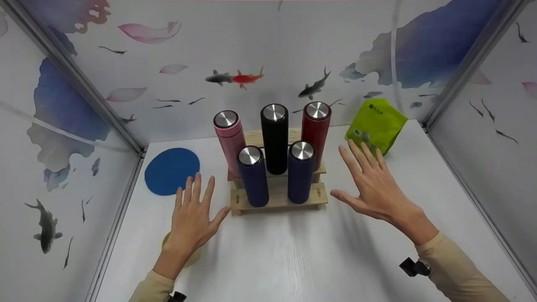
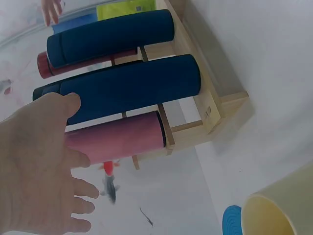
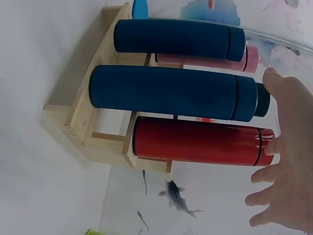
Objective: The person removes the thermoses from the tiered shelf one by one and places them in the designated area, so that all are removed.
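Note:
My left hand [image 1: 191, 220] hovers left of a two-tier wooden rack [image 1: 277, 201], fingers spread and holding nothing. On the rack's other side my right hand [image 1: 377, 188] is likewise spread and empty, its fingertips near a green pouch [image 1: 375, 123]. Two dark blue thermos flasks, a left one [image 1: 253, 178] and a right one [image 1: 301, 174], stand upright on the lower front tier. Behind them, on the upper tier, are a pink flask [image 1: 230, 142], a black flask [image 1: 275, 138] and a red flask [image 1: 316, 130]. All have silvery lid tops. Neither hand visibly grips a flask.
A round blue mat [image 1: 172, 172] lies at the back left of the white table [image 1: 285, 260]. Below my left hand stands a pale yellow, hollow cylinder [image 2: 279, 205], mostly hidden in the head view. Printed walls [image 1: 251, 42] enclose the back and sides.

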### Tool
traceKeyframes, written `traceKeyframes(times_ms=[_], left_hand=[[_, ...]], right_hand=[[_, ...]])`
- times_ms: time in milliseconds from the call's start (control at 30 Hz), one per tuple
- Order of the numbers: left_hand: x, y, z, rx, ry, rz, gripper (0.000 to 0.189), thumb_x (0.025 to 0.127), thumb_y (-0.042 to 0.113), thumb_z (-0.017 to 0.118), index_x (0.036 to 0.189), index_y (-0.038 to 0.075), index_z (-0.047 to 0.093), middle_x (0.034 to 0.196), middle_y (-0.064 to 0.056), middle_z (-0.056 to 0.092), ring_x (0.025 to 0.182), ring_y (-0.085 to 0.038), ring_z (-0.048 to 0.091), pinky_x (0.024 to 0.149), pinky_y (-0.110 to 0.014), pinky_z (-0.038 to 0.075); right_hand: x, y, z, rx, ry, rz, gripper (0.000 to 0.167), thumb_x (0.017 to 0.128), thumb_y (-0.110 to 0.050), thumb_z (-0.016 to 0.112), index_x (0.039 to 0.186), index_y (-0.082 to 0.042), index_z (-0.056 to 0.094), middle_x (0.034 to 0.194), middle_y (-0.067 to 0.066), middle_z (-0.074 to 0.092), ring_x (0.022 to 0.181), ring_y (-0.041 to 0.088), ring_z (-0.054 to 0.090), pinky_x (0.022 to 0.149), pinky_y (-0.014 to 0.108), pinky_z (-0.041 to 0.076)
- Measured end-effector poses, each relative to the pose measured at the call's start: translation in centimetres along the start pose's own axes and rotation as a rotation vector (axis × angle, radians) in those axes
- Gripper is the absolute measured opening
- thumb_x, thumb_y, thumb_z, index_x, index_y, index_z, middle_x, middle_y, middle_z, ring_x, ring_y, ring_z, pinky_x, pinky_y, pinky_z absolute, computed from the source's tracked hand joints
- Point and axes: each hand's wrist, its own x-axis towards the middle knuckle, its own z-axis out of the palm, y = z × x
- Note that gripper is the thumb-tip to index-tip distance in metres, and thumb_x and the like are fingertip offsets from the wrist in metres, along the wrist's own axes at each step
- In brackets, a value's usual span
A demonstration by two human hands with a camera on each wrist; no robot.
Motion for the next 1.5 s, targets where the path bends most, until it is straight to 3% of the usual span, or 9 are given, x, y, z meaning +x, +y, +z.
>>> traceKeyframes(times_ms=[200,433,633,967,1167,1500], left_hand=[[0.0,-0.7,1.2,-0.113,-0.08,-0.088,0.08,0.098,0.055,0.055,0.159,0.008,0.032,0.164,-0.026,0.026,0.153,-0.046,0.022,0.123,-0.061,0.022],[-0.3,-1.5,3.3,-0.236,-0.127,-0.195,0.08,0.101,0.055,0.05,0.161,0.008,0.026,0.166,-0.025,0.022,0.154,-0.046,0.018,0.123,-0.061,0.02],[-0.4,-1.9,4.7,-0.33,-0.158,-0.276,0.081,0.102,0.056,0.047,0.163,0.01,0.02,0.167,-0.023,0.021,0.155,-0.044,0.017,0.124,-0.06,0.018],[0.1,-1.3,7.2,-0.465,-0.089,-0.349,0.076,0.105,0.044,0.051,0.161,0.005,0.02,0.165,-0.022,0.026,0.152,-0.043,0.025,0.121,-0.06,0.027],[0.5,-0.7,9.4,-0.566,-0.053,-0.39,0.073,0.105,0.04,0.053,0.16,0.004,0.023,0.164,-0.02,0.031,0.151,-0.038,0.032,0.122,-0.055,0.03],[0.7,-0.3,13.7,-0.689,-0.01,-0.487,0.069,0.106,0.038,0.051,0.159,0.003,0.026,0.159,-0.023,0.038,0.148,-0.039,0.037,0.121,-0.055,0.032]], right_hand=[[1.1,-0.5,-0.4,0.071,0.072,0.047,0.099,0.092,-0.054,0.066,0.164,-0.01,0.013,0.169,0.018,0.016,0.153,0.046,0.02,0.12,0.069,0.017],[3.4,-0.5,-0.9,0.15,0.166,0.069,0.099,0.094,-0.048,0.067,0.164,-0.008,0.009,0.17,0.016,0.013,0.154,0.04,0.023,0.122,0.064,0.022],[5.3,-0.1,-1.2,0.21,0.196,0.085,0.099,0.095,-0.049,0.066,0.164,-0.01,0.007,0.17,0.015,0.012,0.154,0.04,0.022,0.122,0.063,0.022],[8.7,0.6,-1.6,0.301,0.201,0.124,0.099,0.096,-0.059,0.059,0.163,-0.007,0.008,0.17,0.015,0.012,0.156,0.038,0.018,0.123,0.062,0.022],[10.5,1.1,-1.3,0.489,0.213,0.174,0.097,0.095,-0.058,0.061,0.164,-0.015,0.009,0.171,0.008,0.013,0.155,0.034,0.023,0.125,0.059,0.019],[12.1,0.9,-0.8,0.716,0.22,0.217,0.093,0.092,-0.043,0.072,0.162,-0.014,0.019,0.165,0.011,0.031,0.149,0.036,0.036,0.123,0.051,0.031]])
